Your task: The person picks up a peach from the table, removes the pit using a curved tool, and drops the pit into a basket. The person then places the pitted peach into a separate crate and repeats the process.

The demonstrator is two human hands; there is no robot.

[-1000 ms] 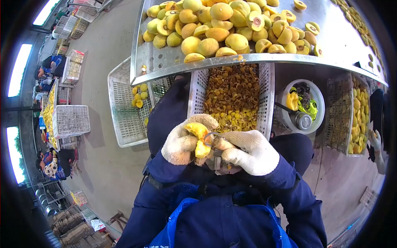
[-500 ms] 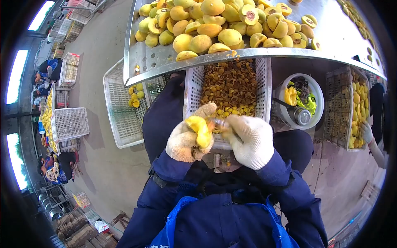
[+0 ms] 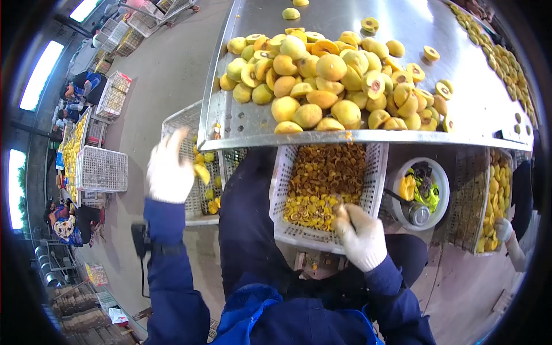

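Crates [image 3: 307,242] underlie left hand [image 3: 171,168] near fruit [image 3: 202,173], right hand [image 3: 364,236] over scraps [image 3: 307,211].

A white bucket [image 3: 445,195] holds a flask [image 3: 418,214] and bright yellow-green material [image 3: 428,199].

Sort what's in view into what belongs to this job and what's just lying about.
Belongs to the job, it seems:
- fruit, much of it halved, on the metal table
- crate of scraps under its edge
- fruit crate near the left hand

Probably just lying about:
- white bucket
- inside it, a flask and bright yellow-green material
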